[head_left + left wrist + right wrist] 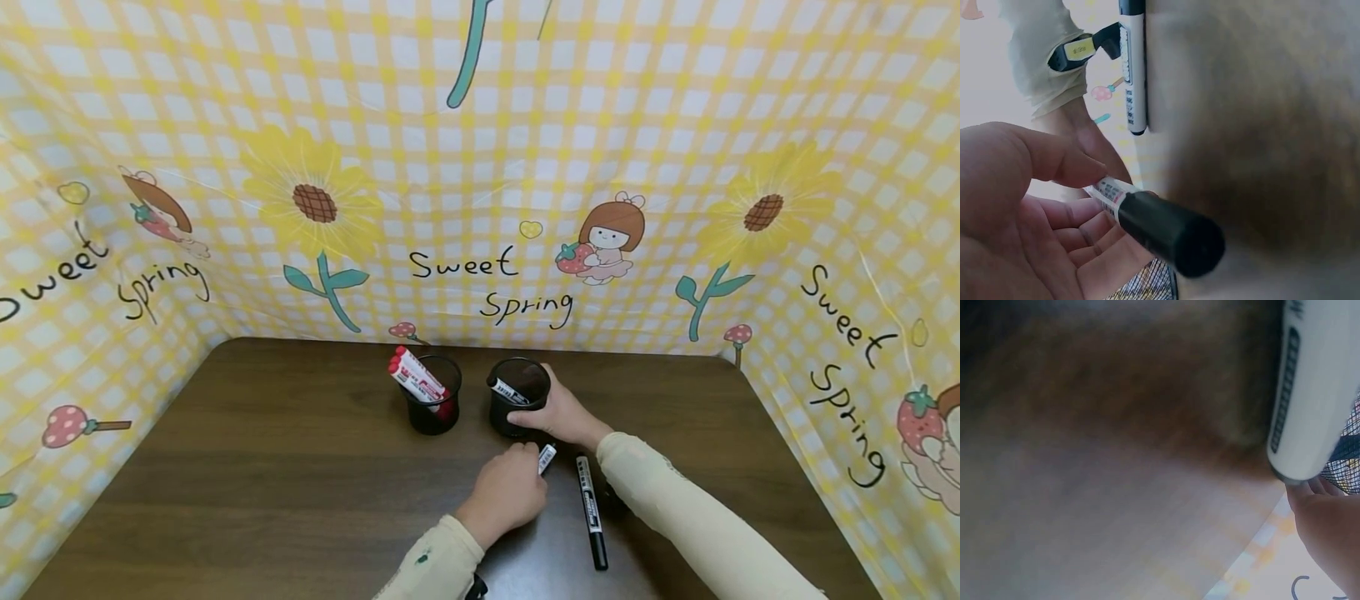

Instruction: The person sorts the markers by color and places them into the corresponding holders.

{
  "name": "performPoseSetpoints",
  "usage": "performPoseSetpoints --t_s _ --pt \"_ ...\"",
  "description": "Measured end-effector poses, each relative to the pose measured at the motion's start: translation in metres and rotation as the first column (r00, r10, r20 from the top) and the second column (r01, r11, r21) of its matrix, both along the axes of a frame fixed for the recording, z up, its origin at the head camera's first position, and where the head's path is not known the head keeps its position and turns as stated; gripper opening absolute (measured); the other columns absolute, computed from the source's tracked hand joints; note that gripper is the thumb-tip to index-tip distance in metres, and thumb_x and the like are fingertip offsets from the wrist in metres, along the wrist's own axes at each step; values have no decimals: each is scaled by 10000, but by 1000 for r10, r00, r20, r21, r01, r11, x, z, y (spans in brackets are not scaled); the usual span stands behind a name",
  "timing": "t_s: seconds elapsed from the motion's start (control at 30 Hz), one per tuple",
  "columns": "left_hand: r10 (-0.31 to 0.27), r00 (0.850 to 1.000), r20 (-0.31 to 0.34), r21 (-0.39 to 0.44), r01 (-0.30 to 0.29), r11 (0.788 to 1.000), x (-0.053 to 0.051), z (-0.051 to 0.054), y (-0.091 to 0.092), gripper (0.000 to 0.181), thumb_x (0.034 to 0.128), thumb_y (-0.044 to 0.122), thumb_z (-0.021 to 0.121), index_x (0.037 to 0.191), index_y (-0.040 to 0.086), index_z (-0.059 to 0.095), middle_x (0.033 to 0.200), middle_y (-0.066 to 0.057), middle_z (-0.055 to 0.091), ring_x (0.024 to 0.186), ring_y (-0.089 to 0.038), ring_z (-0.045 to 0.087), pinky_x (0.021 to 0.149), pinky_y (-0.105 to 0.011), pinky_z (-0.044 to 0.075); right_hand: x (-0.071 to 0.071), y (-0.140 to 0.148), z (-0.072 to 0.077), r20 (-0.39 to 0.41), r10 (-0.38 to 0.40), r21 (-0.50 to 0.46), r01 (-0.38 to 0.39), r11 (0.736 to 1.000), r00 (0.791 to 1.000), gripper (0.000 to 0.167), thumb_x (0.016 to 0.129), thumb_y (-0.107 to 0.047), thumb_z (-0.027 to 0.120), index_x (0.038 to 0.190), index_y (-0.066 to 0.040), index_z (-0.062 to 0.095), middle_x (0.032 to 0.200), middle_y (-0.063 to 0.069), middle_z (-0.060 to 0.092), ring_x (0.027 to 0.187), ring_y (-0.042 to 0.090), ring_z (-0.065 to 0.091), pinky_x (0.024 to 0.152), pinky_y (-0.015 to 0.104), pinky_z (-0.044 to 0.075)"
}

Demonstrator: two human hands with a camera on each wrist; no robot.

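Note:
My left hand [506, 492] pinches a white marker with a black cap [1172, 234] between thumb and fingers, just in front of the right-hand mesh pen cup. Around that black cup [501, 418] curl the fingers and thumb of my right hand [566, 410], gripping its right side. Inside it leans a black-and-white marker [510, 390]. Another black-capped marker [590, 508] lies on the table below my right wrist; it looms large and blurred in the right wrist view. Most of the pinched marker is hidden by my left hand in the head view.
Left of the gripped cup stands a second black mesh pen cup [433, 423] with several red-capped markers [420, 375] leaning in it. The brown wooden table [262, 467] is walled at the back and sides by a yellow checked cloth [465, 167].

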State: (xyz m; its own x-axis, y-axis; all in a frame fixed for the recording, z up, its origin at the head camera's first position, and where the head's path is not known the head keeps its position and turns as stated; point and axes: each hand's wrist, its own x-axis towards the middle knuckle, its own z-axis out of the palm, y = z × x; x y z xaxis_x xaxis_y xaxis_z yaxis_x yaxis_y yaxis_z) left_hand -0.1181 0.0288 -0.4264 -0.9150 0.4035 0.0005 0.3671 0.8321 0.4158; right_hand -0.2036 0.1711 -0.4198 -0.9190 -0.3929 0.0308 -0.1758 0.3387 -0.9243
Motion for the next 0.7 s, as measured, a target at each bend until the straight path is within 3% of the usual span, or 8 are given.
performPoseSetpoints --t_s 0.17,0.3,0.43,0.5,0.63,0.7 --pt "0 1000 5 -8 0 1000 -2 5 -6 180 829 123 692 971 23 643 832 -52 595 725 -214 616 645 -406 516 -9 2 -18 -25 -14 -7 13 1000 1000 831 837 -79 832 1455 62 294 1408 314 467 1283 445 481 1068 550 361" --pt "-8 999 -37 10 8 1000 -4 9 -12 131 816 126 709 905 70 630 790 -13 570 679 -193 590 599 -402 493 -17 4 -34 -36 -23 -19 23 1000 999 856 831 -107 846 1465 42 291 1412 274 480 1285 411 487 1074 555 353" --pt "2 998 -69 103 5 995 -7 16 -19 119 821 104 707 871 97 599 780 0 543 632 -182 553 556 -398 466 -20 7 -38 -52 -13 -18 12 1000 999 827 837 -144 846 1450 17 315 1404 227 507 1283 362 497 1073 527 364" --pt "14 997 -75 164 -2 987 -10 19 -22 116 847 105 696 945 91 635 850 -4 583 668 -170 563 581 -393 480 -21 9 -39 -94 4 8 -3 1000 996 812 843 -147 836 1444 23 317 1395 225 512 1269 353 500 1059 516 373" --pt "29 997 -75 288 -7 958 -18 25 -27 165 905 128 687 1063 91 654 946 4 615 728 -138 573 637 -351 496 -22 13 -41 -169 30 56 -20 998 985 773 832 -131 833 1407 31 343 1348 229 539 1215 334 519 1020 479 395" --pt "27 996 -80 354 3 935 -22 29 -30 163 926 132 695 1075 87 648 942 6 612 744 -121 578 659 -319 501 -23 13 -42 -171 30 56 -21 998 985 757 819 -145 848 1377 19 363 1303 214 562 1171 310 531 992 444 409"
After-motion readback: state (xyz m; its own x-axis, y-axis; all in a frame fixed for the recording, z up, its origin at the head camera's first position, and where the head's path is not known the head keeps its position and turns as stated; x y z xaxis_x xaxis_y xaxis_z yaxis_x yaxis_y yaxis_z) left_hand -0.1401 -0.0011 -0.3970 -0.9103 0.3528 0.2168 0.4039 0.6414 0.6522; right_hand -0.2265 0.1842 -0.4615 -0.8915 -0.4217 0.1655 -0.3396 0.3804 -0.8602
